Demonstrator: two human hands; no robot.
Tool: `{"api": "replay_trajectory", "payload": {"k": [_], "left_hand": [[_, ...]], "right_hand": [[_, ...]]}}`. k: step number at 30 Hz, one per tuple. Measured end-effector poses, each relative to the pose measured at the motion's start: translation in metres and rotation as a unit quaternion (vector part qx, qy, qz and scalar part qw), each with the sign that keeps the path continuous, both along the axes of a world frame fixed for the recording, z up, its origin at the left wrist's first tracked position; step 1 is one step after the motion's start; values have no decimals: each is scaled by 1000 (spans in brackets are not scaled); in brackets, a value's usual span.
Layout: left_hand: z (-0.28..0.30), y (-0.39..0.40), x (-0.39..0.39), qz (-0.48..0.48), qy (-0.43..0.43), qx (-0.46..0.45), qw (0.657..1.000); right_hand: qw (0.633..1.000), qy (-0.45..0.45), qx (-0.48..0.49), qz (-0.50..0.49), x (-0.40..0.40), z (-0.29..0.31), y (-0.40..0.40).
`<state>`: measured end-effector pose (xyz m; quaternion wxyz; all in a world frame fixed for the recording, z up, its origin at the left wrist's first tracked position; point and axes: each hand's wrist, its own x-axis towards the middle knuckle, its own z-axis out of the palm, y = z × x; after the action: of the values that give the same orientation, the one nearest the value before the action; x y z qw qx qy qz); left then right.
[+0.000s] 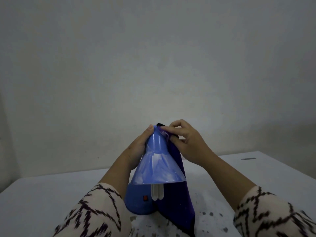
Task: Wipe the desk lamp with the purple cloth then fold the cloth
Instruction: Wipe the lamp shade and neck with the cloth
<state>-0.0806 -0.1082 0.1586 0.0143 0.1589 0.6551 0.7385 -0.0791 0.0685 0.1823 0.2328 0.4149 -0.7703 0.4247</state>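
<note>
A blue desk lamp [158,161] stands on the white table [51,194], its cone shade pointing toward me, a red switch on its round base and white bulb tubes below the shade. My left hand [138,146] grips the narrow top of the shade from the left, thumb up along it. My right hand [184,142] pinches the purple cloth [174,199] against the top right of the shade. The cloth hangs down the lamp's right side to the table, hiding part of the base.
A bare grey-white wall rises behind the table. The table's far edge runs just behind the lamp. Dark specks mark the tabletop near the front. A small dark mark [248,158] lies at the far right of the table.
</note>
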Motion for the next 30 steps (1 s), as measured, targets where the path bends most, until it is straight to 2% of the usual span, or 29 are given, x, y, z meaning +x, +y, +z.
{"api": "replay_trajectory", "payload": {"k": [4,10,13,17,22,27,30], "left_hand": [[-1,-2,0,4,-2,18,1000],[0,-2,1,2,-15,-7,1000],[1,0,2,-2,-15,1,1000],[0,-1,2,3,3,13,1000],[-2,-5,1,13,3,13,1000],[-2,-4,0,10,-7,1,1000],[-2,-1,0,14,-8,-11,1000]], "right_hand": [[1000,9,-9,16,1,-2,-6],[996,59,58,38,7,-14,10],[996,58,57,30,4,-10,11],[998,-13,-53,0,-4,-4,-3],[973,-137,-173,60,-8,-12,-13],[957,-193,-186,115,-5,-35,0],[966,-167,-176,94,-5,-28,4]]}}
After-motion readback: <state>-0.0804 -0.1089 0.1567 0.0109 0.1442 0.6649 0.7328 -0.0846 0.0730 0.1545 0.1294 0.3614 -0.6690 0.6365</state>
